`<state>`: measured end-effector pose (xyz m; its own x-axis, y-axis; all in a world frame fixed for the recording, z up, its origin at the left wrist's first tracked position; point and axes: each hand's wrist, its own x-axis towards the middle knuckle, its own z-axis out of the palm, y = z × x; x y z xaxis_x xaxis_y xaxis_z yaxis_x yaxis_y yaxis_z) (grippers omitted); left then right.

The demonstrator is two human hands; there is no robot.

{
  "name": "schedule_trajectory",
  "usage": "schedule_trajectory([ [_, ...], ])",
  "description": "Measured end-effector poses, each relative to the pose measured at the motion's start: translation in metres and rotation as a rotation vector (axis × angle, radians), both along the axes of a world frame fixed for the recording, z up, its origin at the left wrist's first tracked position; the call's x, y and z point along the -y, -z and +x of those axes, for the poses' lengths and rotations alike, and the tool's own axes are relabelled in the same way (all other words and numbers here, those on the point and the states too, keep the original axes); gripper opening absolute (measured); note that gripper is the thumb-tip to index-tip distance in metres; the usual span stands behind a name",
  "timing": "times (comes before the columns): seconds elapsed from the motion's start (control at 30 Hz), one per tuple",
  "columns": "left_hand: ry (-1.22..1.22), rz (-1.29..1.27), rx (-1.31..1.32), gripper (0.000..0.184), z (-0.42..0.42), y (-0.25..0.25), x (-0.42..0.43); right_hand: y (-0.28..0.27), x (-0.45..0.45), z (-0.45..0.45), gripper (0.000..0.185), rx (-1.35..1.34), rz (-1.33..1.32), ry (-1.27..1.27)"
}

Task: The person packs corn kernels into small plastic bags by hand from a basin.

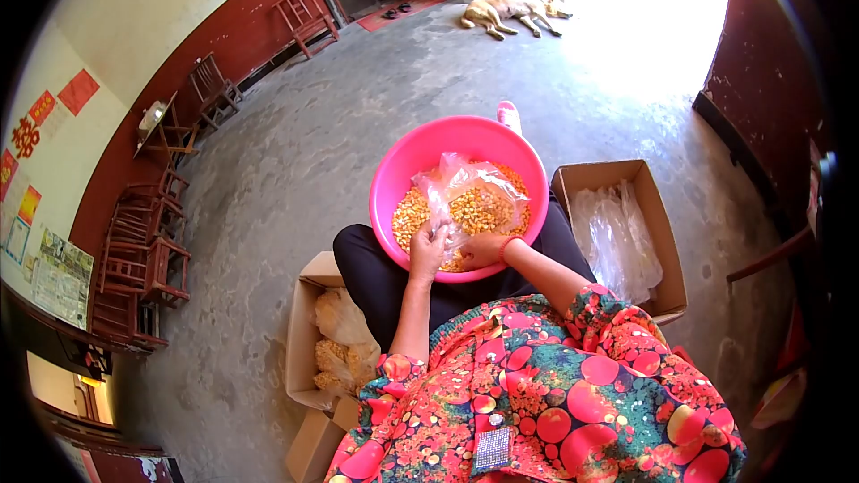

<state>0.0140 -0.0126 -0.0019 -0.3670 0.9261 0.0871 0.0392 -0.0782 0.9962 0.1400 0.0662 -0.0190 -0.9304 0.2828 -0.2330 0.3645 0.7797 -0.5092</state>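
1. A person (546, 385) is sitting with a pink tub (386, 201) resting on the lap (365, 282).
2. Lots of yellow corn bits (411, 213) are lying in the tub.
3. A thin clear bag (455, 177) is lying in the tub on top of the corn bits, and yellow is showing through it.
4. The left hand (429, 249) is holding the near part of the bag, with its fingers pinching the plastic.
5. The right hand (484, 251) is reaching in just beside it; its fingers are hiding, so nobody can tell how they are bending.
6. A left box (301, 331) is holding bags of yellow bits (335, 358).
7. A right box (659, 215) is holding clear bags (608, 233).
8. A tan dog (506, 9) is lying on the grey floor (259, 197).
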Motion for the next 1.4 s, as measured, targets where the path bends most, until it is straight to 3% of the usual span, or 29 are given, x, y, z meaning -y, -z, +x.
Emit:
schedule_trajectory([
  [0.17, 0.006, 0.002, 0.013, 0.014, 0.001, -0.001, 0.001, -0.003, -0.003, 0.001, 0.03, -0.058, -0.098, -0.04],
  [0.33, -0.015, -0.04, -0.025, 0.015, 0.001, -0.004, 0.001, -0.005, -0.006, 0.003, 0.028, -0.144, -0.314, 0.149],
  [0.57, -0.012, -0.031, -0.043, 0.015, 0.0, -0.002, 0.001, 0.0, -0.008, 0.001, 0.032, -0.132, -0.189, 0.165],
  [0.63, -0.006, -0.026, -0.066, 0.015, -0.002, -0.001, 0.001, -0.004, -0.007, 0.003, 0.03, -0.046, -0.481, 0.303],
  [0.67, 0.0, -0.02, -0.066, 0.015, -0.002, -0.002, 0.001, -0.007, -0.007, 0.005, 0.03, -0.048, -0.475, 0.309],
  [0.73, -0.009, -0.014, -0.059, 0.015, 0.0, -0.003, 0.001, -0.013, -0.008, 0.009, 0.029, -0.113, -0.736, 0.366],
  [0.87, -0.024, -0.045, -0.047, 0.014, 0.001, -0.005, 0.001, -0.02, -0.009, 0.015, 0.024, -0.234, -1.006, 0.5],
  [1.1, -0.024, -0.029, -0.076, 0.015, 0.004, -0.012, 0.004, -0.01, -0.018, 0.017, 0.022, -0.447, -1.066, 0.764],
  [1.23, -0.015, -0.071, -0.065, 0.016, 0.001, -0.005, 0.002, -0.006, -0.018, 0.016, 0.02, -0.475, -1.114, 0.743],
  [1.27, -0.007, -0.044, -0.077, 0.015, 0.001, -0.004, 0.001, -0.006, -0.018, 0.018, 0.02, -0.527, -0.983, 0.676],
  [1.33, -0.012, -0.047, -0.097, 0.015, 0.0, -0.004, 0.002, -0.014, -0.014, 0.018, 0.019, -0.506, -1.056, 0.807],
  [1.4, -0.009, -0.048, -0.06, 0.015, -0.001, -0.001, 0.002, -0.006, -0.019, 0.019, 0.015, -0.531, -1.036, 0.768],
])
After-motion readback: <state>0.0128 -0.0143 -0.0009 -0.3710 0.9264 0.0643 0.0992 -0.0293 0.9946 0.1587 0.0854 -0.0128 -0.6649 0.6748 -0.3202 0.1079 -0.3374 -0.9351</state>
